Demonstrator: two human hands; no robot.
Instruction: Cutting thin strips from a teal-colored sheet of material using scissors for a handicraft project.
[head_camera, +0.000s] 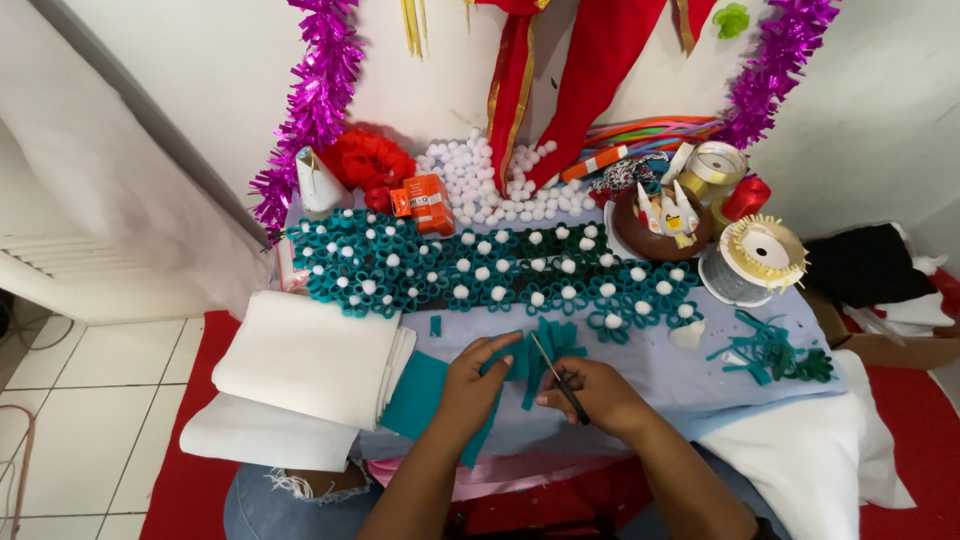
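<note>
At centre frame our left hand (470, 378) pinches the teal felt (425, 398) flat, fingers closed on it, while our right hand (592, 393) grips scissors (558, 378) cutting it into strips. Above, rows of finished felt flowers (480, 270) with white pompom centres fill the table; loose pompoms (500, 185) and folded white felt (310, 355) at left suggest more remain.
</note>
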